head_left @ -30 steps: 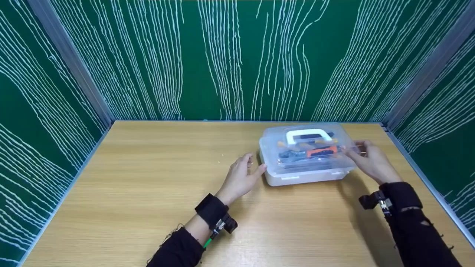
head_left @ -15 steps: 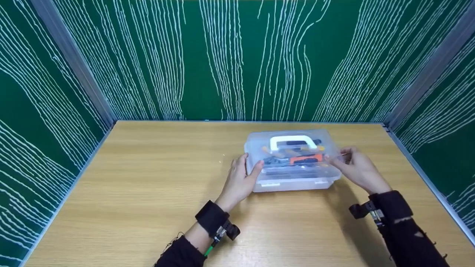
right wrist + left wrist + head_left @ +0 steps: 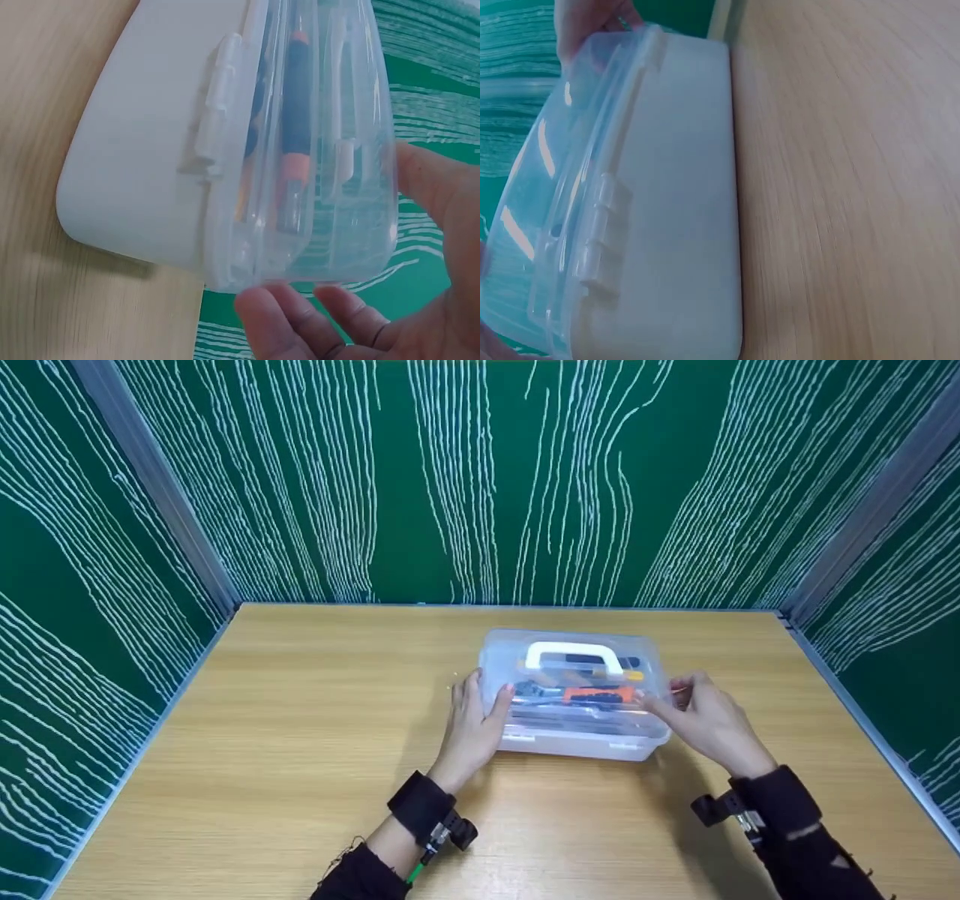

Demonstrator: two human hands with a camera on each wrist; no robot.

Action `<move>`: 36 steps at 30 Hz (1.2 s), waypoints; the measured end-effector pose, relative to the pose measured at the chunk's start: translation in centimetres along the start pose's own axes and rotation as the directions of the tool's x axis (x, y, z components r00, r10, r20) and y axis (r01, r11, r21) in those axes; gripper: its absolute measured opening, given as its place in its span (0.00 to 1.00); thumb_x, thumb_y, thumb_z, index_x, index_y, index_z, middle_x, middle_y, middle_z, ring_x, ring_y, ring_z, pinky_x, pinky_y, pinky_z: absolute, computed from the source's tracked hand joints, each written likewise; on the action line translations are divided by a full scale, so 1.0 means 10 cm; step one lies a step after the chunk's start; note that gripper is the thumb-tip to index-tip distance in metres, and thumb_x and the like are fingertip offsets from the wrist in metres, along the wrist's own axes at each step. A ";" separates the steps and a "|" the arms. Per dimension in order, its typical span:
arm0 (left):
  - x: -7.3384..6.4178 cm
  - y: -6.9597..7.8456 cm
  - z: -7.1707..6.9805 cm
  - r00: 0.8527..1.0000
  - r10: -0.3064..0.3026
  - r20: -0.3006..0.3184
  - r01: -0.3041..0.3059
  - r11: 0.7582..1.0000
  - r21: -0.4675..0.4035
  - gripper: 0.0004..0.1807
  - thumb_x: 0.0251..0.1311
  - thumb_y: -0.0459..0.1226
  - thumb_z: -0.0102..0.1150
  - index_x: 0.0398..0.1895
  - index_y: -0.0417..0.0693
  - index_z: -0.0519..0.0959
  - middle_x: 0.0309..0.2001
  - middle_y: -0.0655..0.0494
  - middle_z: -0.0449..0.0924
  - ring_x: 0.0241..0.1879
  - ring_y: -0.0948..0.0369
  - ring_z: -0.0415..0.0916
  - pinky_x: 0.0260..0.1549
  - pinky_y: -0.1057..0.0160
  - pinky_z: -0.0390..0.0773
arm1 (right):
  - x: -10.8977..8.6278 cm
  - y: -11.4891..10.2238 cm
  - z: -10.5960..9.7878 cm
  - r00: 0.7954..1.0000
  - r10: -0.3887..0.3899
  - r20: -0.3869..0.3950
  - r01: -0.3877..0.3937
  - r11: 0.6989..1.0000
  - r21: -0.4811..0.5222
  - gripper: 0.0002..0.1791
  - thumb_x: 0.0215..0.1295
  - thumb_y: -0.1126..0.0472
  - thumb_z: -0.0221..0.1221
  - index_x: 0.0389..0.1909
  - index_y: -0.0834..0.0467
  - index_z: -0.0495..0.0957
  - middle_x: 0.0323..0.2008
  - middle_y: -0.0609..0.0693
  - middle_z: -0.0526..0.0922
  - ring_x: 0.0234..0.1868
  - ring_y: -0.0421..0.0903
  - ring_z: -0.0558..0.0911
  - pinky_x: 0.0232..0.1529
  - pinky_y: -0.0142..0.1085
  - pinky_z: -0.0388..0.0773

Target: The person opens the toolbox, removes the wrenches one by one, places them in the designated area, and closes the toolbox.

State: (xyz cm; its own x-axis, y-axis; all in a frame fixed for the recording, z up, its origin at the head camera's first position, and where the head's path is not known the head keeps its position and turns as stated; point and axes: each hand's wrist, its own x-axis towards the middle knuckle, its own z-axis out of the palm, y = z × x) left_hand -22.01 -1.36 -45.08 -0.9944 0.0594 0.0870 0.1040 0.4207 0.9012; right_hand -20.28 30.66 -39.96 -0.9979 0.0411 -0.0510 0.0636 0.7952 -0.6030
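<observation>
A clear plastic toolbox (image 3: 566,742) with its lid down lies on the table between my hands. On top is a white handle (image 3: 574,648); through the lid show an orange-and-black handled tool (image 3: 598,695) and other tools. My left hand (image 3: 474,727) grips the box's left end, thumb on the lid's edge and fingers along the side. At the opposite end my right hand (image 3: 709,724) holds it, thumb on the lid and fingers curled under the lid's rim (image 3: 229,281). Front hinges or clasps show as white tabs (image 3: 600,229).
The wooden table (image 3: 300,750) is bounded by green walls (image 3: 682,457) with white wavy lines and metal corner posts (image 3: 154,480). A few tiny light specks (image 3: 454,681) lie left of the box. Both wrists wear black camera bands (image 3: 424,808).
The toolbox has slid left and toward me, the right hand moving with it. My left hand, beside the box earlier, now has hold of its left end.
</observation>
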 end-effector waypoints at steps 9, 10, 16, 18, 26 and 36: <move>0.03 -0.09 -0.09 0.999 0.038 -0.030 -0.038 0.999 0.003 0.42 0.81 0.59 0.46 0.85 0.40 0.56 0.82 0.36 0.57 0.79 0.38 0.63 0.78 0.35 0.65 | -0.07 -0.07 0.03 1.000 -0.011 0.029 0.011 1.000 0.010 0.47 0.72 0.28 0.59 0.65 0.69 0.68 0.58 0.71 0.81 0.58 0.63 0.82 0.55 0.52 0.83; 0.03 -0.09 -0.09 0.999 0.038 -0.030 -0.038 0.999 0.003 0.42 0.81 0.59 0.46 0.85 0.40 0.56 0.82 0.36 0.56 0.79 0.38 0.62 0.78 0.35 0.65 | -0.06 -0.06 0.01 0.999 -0.015 0.045 0.014 1.000 0.017 0.48 0.73 0.28 0.59 0.66 0.69 0.68 0.59 0.71 0.80 0.59 0.64 0.81 0.56 0.53 0.83; 0.03 -0.09 -0.08 0.999 0.028 -0.015 -0.028 1.000 0.000 0.44 0.81 0.60 0.45 0.85 0.41 0.55 0.84 0.37 0.54 0.81 0.38 0.59 0.79 0.35 0.62 | 0.18 0.13 -0.12 0.987 -0.055 0.149 0.029 0.985 0.170 0.49 0.81 0.31 0.47 0.80 0.68 0.55 0.71 0.75 0.69 0.69 0.68 0.75 0.66 0.61 0.79; 0.03 -0.10 -0.07 1.000 0.024 -0.017 -0.025 1.000 -0.006 0.43 0.81 0.60 0.46 0.85 0.41 0.55 0.84 0.37 0.55 0.81 0.38 0.60 0.79 0.35 0.63 | 0.31 0.20 -0.13 0.984 -0.074 0.163 0.033 0.970 0.239 0.47 0.84 0.32 0.42 0.83 0.67 0.50 0.74 0.75 0.65 0.72 0.70 0.72 0.71 0.64 0.75; -0.02 -0.16 -0.05 0.999 0.019 -0.045 -0.021 0.999 -0.040 0.43 0.80 0.60 0.47 0.85 0.42 0.57 0.83 0.37 0.57 0.78 0.38 0.63 0.76 0.32 0.66 | 0.68 0.31 -0.04 0.970 -0.102 0.222 0.015 0.932 0.362 0.48 0.83 0.30 0.36 0.87 0.59 0.44 0.86 0.68 0.47 0.84 0.70 0.56 0.80 0.67 0.60; -0.03 -0.18 -0.04 0.997 0.044 -0.064 -0.047 0.997 -0.058 0.40 0.82 0.58 0.48 0.84 0.42 0.58 0.78 0.37 0.62 0.73 0.40 0.69 0.73 0.35 0.72 | 0.77 0.36 0.06 0.958 -0.127 0.259 0.018 0.922 0.386 0.46 0.82 0.28 0.31 0.87 0.54 0.51 0.88 0.62 0.45 0.87 0.67 0.50 0.83 0.67 0.54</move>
State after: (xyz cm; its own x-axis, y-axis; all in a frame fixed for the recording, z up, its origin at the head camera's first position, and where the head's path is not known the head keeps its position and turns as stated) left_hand -21.86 -2.50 -46.55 -0.9880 0.0196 0.1532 0.1498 0.3644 0.9191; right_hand -27.69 33.48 -43.03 -0.9595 -0.2179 -0.1784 0.0470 0.5007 -0.8644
